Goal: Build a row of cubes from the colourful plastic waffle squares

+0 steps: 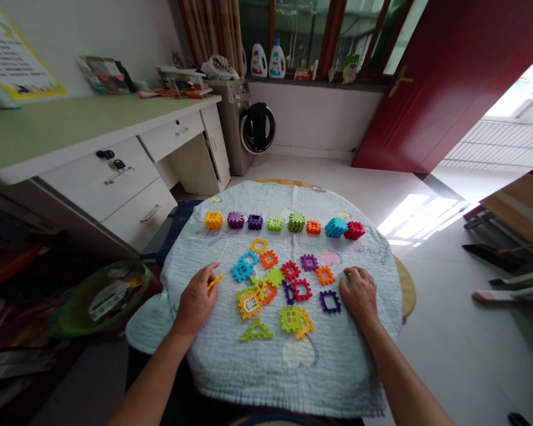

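Observation:
My left hand (198, 297) pinches a thin yellow plastic building piece (215, 281) just above the cloth, left of the loose pieces. On the right side of the table, my right hand (359, 292) rests on the cloth with loosely bent fingers, no piece visible in it. Close to its fingertips lie a dark purple square frame (330, 302) and an orange square piece (325, 275). More notched pieces are scattered between the hands, among them a red frame (301, 290), a blue piece (242, 271), a green square (290, 318) and a green triangle (257, 329).
A row of sorted stacks runs along the far side, from a yellow stack (213, 220) to a red stack (355, 230). A pale blue cloth (337, 361) covers the round table. Around it stand a desk (128, 124), a washing machine (235, 124) and a green basket (71, 319).

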The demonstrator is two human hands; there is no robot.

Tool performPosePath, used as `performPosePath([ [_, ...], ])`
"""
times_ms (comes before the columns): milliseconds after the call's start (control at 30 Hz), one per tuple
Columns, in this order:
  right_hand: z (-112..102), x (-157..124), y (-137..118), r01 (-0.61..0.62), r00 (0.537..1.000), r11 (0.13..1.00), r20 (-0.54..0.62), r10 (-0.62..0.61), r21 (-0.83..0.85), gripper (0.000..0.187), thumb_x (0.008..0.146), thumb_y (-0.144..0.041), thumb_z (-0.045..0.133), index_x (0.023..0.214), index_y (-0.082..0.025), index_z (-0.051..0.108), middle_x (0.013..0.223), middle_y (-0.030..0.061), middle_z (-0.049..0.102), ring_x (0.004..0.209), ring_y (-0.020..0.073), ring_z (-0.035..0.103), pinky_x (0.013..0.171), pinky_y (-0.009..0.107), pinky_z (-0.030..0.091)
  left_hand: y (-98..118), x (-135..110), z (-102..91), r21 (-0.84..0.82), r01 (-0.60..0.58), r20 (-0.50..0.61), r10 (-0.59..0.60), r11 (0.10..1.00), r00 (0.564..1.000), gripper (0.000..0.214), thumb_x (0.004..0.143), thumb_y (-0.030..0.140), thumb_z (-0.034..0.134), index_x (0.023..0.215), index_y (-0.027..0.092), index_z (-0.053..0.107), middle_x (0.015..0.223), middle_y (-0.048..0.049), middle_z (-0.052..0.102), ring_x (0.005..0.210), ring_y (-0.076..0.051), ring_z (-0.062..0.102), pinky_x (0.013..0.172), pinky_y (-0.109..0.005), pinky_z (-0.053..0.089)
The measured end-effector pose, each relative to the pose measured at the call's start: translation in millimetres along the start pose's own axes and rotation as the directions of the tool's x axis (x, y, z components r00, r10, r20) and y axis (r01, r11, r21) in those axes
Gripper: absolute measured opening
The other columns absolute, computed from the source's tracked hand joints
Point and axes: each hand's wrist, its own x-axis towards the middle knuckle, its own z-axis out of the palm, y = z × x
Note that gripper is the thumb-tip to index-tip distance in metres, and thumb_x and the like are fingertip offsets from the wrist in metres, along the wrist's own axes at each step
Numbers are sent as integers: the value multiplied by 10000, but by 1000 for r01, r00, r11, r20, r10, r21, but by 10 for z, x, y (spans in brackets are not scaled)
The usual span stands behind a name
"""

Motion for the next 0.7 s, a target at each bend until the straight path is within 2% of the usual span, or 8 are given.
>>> performPosePath([
  [67, -14, 5, -13, 6, 1000, 1000, -5, -6, 3, 241, 824, -299, 519, 1005, -194, 638, 1096, 103, 620, 1004, 255, 527, 910, 405, 382, 15, 12, 31, 66, -107, 25, 106, 992, 994, 341, 869, 199, 431, 1165, 217, 599, 983, -76, 647, 940, -239, 614, 907, -420, 514],
  [167, -28, 6, -27, 12, 1000, 1000, -15, -12, 11, 231, 821, -289, 523, 997, -194, 639, 1089, 102, 621, 1009, 255, 525, 917, 402, 378, -3, -22, 72, 71, -241, 177, 226, 968, 958, 345, 825, 199, 484, 1129, 230, 643, 1108, -90, 651, 1051, -261, 589, 975, -446, 483],
  [233, -29, 3, -30, 6, 1000, 1000, -16, -5, 12, 231, 819, -286, 526, 999, -196, 640, 1089, 100, 622, 1009, 256, 525, 913, 400, 379, -29, -59, 69, 33, -271, 256, 254, 962, 933, 416, 788, 233, 530, 1191, 231, 633, 1196, -88, 634, 1116, -262, 575, 1011, -447, 470],
  [333, -18, 1, -21, 0, 1000, 1000, -22, 0, 17, 227, 819, -283, 530, 1000, -202, 640, 1086, 95, 624, 1008, 254, 526, 913, 397, 377, -50, -84, 30, -24, -256, 294, 251, 966, 922, 424, 813, 318, 538, 1218, 227, 624, 1243, -86, 630, 1155, -258, 577, 1029, -437, 472],
  [400, -9, 2, -9, 2, 1000, 1000, -25, -1, 24, 222, 816, -277, 533, 998, -204, 638, 1082, 93, 626, 1010, 253, 528, 921, 396, 374, -51, -54, 17, -36, -214, 255, 216, 976, 943, 386, 867, 368, 496, 1197, 220, 631, 1235, -87, 637, 1162, -251, 581, 1034, -431, 473],
  [533, -3, 4, 4, -3, 1000, 999, -13, 4, 34, 221, 810, -264, 533, 995, -200, 636, 1074, 91, 630, 1019, 253, 534, 926, 395, 377, -75, 133, 108, 24, -122, 52, 120, 992, 991, 383, 907, 396, 432, 1147, 191, 648, 1235, -117, 615, 1189, -272, 561, 1066, -465, 443],
  [600, -5, 2, 5, -2, 1000, 999, -9, 2, 40, 223, 810, -262, 531, 994, -199, 638, 1071, 89, 631, 1024, 251, 536, 930, 393, 380, -104, 261, 206, 65, -85, -30, 87, 994, 996, 383, 897, 379, 424, 1131, 178, 651, 1236, -138, 603, 1193, -295, 554, 1068, -492, 432],
  [700, -9, -1, 17, -3, 1000, 998, -9, 3, 58, 231, 808, -269, 529, 995, -197, 643, 1074, 92, 632, 1031, 253, 539, 939, 397, 382, -134, 401, 359, 125, -34, -82, 44, 992, 996, 363, 878, 342, 423, 1110, 177, 648, 1212, -148, 615, 1172, -309, 560, 1039, -508, 440],
])
